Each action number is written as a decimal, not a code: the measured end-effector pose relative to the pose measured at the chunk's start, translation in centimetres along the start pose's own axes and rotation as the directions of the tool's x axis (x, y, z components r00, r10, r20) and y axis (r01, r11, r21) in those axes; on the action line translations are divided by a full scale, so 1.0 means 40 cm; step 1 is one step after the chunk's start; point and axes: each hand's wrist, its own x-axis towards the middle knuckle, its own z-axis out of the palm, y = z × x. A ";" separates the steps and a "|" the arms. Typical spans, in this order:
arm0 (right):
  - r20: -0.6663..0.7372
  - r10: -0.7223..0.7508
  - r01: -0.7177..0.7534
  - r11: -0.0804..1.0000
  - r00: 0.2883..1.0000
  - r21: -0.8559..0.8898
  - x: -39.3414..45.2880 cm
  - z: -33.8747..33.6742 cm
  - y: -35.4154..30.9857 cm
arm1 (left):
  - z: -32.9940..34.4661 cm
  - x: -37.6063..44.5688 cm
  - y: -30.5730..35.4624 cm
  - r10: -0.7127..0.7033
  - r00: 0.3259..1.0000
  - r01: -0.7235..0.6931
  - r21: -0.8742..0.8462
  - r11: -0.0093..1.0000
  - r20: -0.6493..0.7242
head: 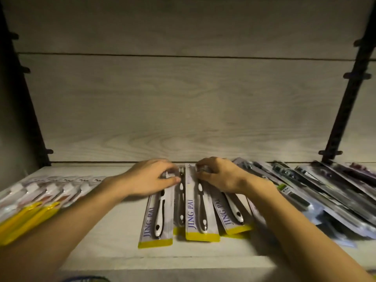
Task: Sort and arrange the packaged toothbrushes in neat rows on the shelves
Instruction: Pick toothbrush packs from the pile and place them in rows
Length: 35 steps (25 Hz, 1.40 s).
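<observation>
At the centre of the frame, on the pale wooden shelf (114, 231), lie several JING PAI toothbrush packs (201, 212), long axes running from the lower edge toward the back panel, brush heads at the far end and yellow strips at the near end; the leftmost pack (155, 220) lies almost straight, while those to its right fan out and overlap. The left hand (150, 178) rests on the far end of the leftmost pack, fingers curled over it, thumb extended flat. The right hand (218, 176) has its fingertips bent down onto the tops of the middle packs; whether it pinches one cannot be told. At the left of the frame lies a row of yellow-ended packs (30, 208); at the right, a slanting, overlapping heap of dark packs (325, 192) crowds against the fanned ones.
</observation>
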 end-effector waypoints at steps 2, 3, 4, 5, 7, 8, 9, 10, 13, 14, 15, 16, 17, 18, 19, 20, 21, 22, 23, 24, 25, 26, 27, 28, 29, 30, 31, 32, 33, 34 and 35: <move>-0.027 0.005 -0.005 1.000 1.000 0.005 0.002 -0.006 0.007 | 0.019 0.004 0.013 -0.037 0.999 0.037 -0.027 0.999 -0.018; -0.034 0.017 -0.017 1.000 0.999 -0.004 0.004 -0.009 0.012 | 0.027 0.009 0.015 -0.063 0.998 0.062 -0.045 0.997 -0.023; -0.037 0.029 -0.030 0.999 0.999 -0.030 0.006 -0.014 0.017 | 0.034 0.016 0.012 -0.076 0.997 0.075 -0.065 0.995 -0.022; -0.039 0.044 -0.046 0.997 0.998 -0.060 0.008 -0.017 0.024 | 0.039 0.020 0.008 -0.082 0.996 0.080 -0.097 0.992 -0.019; -0.044 0.066 -0.070 0.992 0.997 -0.105 0.011 -0.020 0.035 | 0.052 0.026 -0.004 -0.061 0.998 0.054 -0.216 0.975 -0.030; -0.046 0.071 -0.076 0.990 0.996 -0.117 0.012 -0.019 0.039 | 0.060 0.030 -0.014 -0.061 0.997 0.048 -0.285 0.957 -0.038; -0.047 0.071 -0.076 0.989 0.996 -0.126 0.013 -0.019 0.041 | 0.063 0.031 -0.018 -0.068 0.997 0.048 -0.344 0.938 -0.046; -0.046 0.070 -0.076 0.989 0.996 -0.130 0.012 -0.019 0.042 | 0.065 0.034 -0.022 -0.072 0.996 0.045 -0.398 0.916 -0.054; -0.050 0.069 -0.073 0.992 0.996 -0.102 0.007 -0.019 0.037 | 0.053 0.029 -0.010 -0.119 0.992 0.075 -0.539 0.839 -0.046; -0.054 0.062 -0.067 0.994 0.997 -0.083 0.006 -0.019 0.037 | 0.047 0.026 -0.008 -0.122 0.992 0.079 -0.578 0.812 -0.035; -0.058 0.055 -0.058 0.996 0.997 -0.061 0.003 -0.021 0.036 | 0.042 0.022 -0.007 -0.127 0.992 0.089 -0.620 0.780 -0.018; -0.063 0.047 -0.049 0.998 0.997 -0.032 0.001 -0.023 0.033 | 0.036 0.017 -0.006 -0.133 0.991 0.103 -0.663 0.742 0.006; -0.067 0.037 -0.037 0.999 0.997 0.000 -0.001 -0.024 0.029 | 0.026 0.011 -0.005 -0.141 0.990 0.118 -0.695 0.710 0.024; -0.074 0.020 -0.018 0.999 0.997 0.030 -0.002 -0.023 0.023 | 0.018 0.006 -0.007 -0.154 0.988 0.130 -0.716 0.686 0.032; -0.081 0.003 0.001 0.999 0.997 0.053 -0.002 -0.021 0.016 | 0.008 0.004 -0.011 -0.169 0.985 0.140 -0.724 0.676 0.033; -0.087 -0.011 0.017 0.998 0.996 0.065 -0.002 -0.018 0.008 | -0.002 0.003 -0.017 -0.180 0.983 0.147 -0.727 0.671 0.032; -0.090 -0.023 0.029 0.998 0.996 0.063 -0.003 -0.013 0.001 | -0.011 0.001 -0.023 -0.186 0.982 0.155 -0.730 0.666 0.039; -0.093 -0.034 0.038 0.998 0.995 0.051 -0.004 -0.007 -0.004 | -0.020 -0.003 -0.026 -0.194 0.980 0.170 -0.731 0.661 0.053; -0.095 -0.045 0.048 0.998 0.994 0.034 -0.004 -0.002 -0.008 | -0.028 -0.009 -0.028 -0.199 0.977 0.190 -0.728 0.658 0.075; -0.093 -0.059 0.060 0.998 0.994 0.014 -0.004 0.004 -0.012 | -0.035 -0.016 -0.030 -0.195 0.976 0.205 -0.723 0.659 0.099; -0.089 -0.072 0.072 0.997 0.993 -0.007 -0.003 0.010 -0.015 | -0.040 -0.022 -0.032 -0.186 0.975 0.217 -0.713 0.667 0.123; -0.085 -0.082 0.080 0.996 0.993 -0.030 -0.002 0.017 -0.017 | -0.042 -0.027 -0.034 -0.177 0.974 0.227 -0.698 0.679 0.145; -0.086 -0.087 0.083 0.995 0.992 -0.048 0.001 0.022 -0.017 | -0.043 -0.031 -0.036 -0.171 0.972 0.237 -0.681 0.693 0.164; -0.090 -0.090 0.085 0.995 0.992 -0.060 0.004 0.027 -0.018 | -0.044 -0.034 -0.035 -0.167 0.970 0.244 -0.667 0.704 0.179; -0.090 -0.093 0.088 0.994 0.992 -0.063 0.006 0.032 -0.018 | -0.045 -0.037 -0.033 -0.166 0.968 0.251 -0.658 0.710 0.189; -0.079 -0.101 0.096 0.993 0.992 -0.064 0.008 0.037 -0.021 | -0.048 -0.038 -0.031 -0.169 0.967 0.255 -0.656 0.710 0.192; -0.064 -0.109 0.105 0.992 0.992 -0.071 0.009 0.043 -0.023 | -0.050 -0.040 -0.028 -0.172 0.966 0.256 -0.660 0.706 0.191; -0.053 -0.117 0.112 0.990 0.992 -0.079 0.012 0.048 -0.026 | -0.054 -0.042 -0.024 -0.172 0.966 0.256 -0.661 0.705 0.191; -0.046 -0.118 0.114 0.990 0.992 -0.086 0.016 0.052 -0.026 | -0.058 -0.042 -0.019 -0.167 0.967 0.254 -0.659 0.708 0.193; -0.037 -0.116 0.112 0.990 0.993 -0.090 0.018 0.053 -0.027 | -0.060 -0.044 -0.015 -0.163 0.967 0.252 -0.654 0.713 0.195; -0.027 -0.113 0.110 0.989 0.993 -0.097 0.021 0.056 -0.027 | -0.062 -0.045 -0.011 -0.159 0.968 0.249 -0.649 0.719 0.196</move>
